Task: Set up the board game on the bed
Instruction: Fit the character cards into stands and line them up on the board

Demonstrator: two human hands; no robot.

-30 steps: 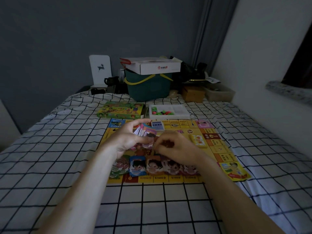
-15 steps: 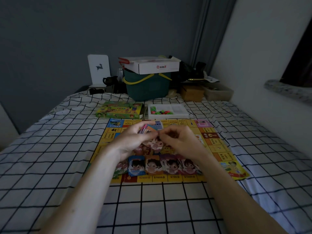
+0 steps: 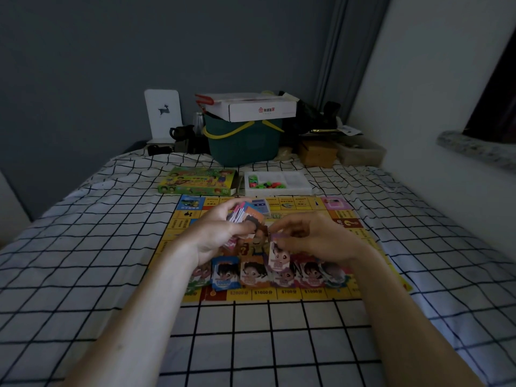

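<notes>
A yellow game board (image 3: 371,247) lies flat on the checked bed sheet (image 3: 83,247). My left hand (image 3: 215,233) grips a fanned stack of game cards (image 3: 248,215) above the board's middle. My right hand (image 3: 315,238) pinches a single card with a cartoon face (image 3: 279,254), hanging down from its fingertips just right of the stack. A row of several character cards (image 3: 254,273) lies along the board's near edge. Beyond the board sit the green game box (image 3: 198,181) and a white tray of coloured pieces (image 3: 279,182).
At the head of the bed stand a dark green basket (image 3: 243,143) with a white carton (image 3: 259,108) on top, a white deer stand (image 3: 163,113), a brown box (image 3: 317,153) and a clear tub (image 3: 360,153). A wall and window sill (image 3: 474,148) run along the right.
My right hand has drawn one card out of the stack and lowered it toward the row near the board's front edge. The left hand keeps its hold on the stack.
</notes>
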